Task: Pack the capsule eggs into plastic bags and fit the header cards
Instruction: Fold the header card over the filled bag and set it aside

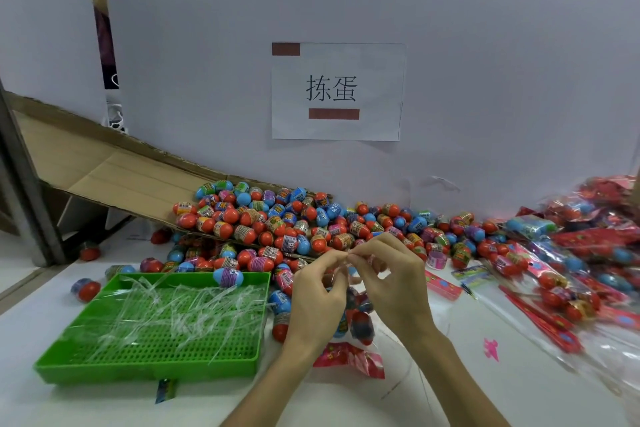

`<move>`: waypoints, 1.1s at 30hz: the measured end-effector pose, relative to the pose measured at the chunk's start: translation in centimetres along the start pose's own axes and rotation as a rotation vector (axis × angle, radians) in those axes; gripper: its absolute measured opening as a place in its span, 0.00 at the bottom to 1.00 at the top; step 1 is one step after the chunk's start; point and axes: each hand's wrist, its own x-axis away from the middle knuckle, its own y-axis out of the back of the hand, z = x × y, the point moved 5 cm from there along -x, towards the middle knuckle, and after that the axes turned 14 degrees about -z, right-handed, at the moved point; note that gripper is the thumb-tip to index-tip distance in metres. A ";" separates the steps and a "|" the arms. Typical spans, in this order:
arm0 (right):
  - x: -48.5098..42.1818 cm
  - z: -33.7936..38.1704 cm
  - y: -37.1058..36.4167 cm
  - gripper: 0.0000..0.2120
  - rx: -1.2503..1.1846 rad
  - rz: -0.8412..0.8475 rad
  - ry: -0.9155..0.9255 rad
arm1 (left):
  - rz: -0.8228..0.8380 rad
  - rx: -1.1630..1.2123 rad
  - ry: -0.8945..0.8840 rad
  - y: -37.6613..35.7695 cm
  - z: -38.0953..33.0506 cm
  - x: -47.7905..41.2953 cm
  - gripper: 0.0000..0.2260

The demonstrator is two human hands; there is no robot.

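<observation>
A clear plastic bag [358, 321] holding a few red and blue capsule eggs hangs between my hands above the white table. My left hand [317, 295] and my right hand [389, 277] both pinch the bag's top edge, fingertips almost touching. A red header card [349, 357] lies on the table just below the bag. A big heap of loose capsule eggs [277, 222] spills from a cardboard chute [114, 170] behind my hands.
A green perforated tray [239, 366] holding clear plastic strips sits at the left. Finished bags with red cards [571, 270] are piled at the right. Loose pink cards [443, 284] lie near them. A paper sign [337, 90] hangs on the wall.
</observation>
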 end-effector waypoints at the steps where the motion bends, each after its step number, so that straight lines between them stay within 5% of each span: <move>1: -0.1 0.0 0.1 0.05 -0.010 0.011 -0.005 | 0.001 -0.004 0.008 0.0 0.2 0.0 0.15; 12: -0.7 -1.2 0.6 0.05 -0.021 0.112 -0.112 | 0.054 -0.010 0.027 -0.5 0.2 -0.1 0.17; 18: -1.0 -2.8 1.3 0.07 -0.101 -0.015 -0.293 | 0.062 0.109 0.149 -0.5 0.9 -0.3 0.12; 29: -0.8 -11.9 5.9 0.07 0.050 -0.266 -0.758 | -0.201 0.146 0.272 1.2 2.1 -1.1 0.11; 33: 0.3 -14.2 6.9 0.06 0.205 -0.170 -0.868 | -0.331 0.140 0.304 2.3 2.5 -1.3 0.12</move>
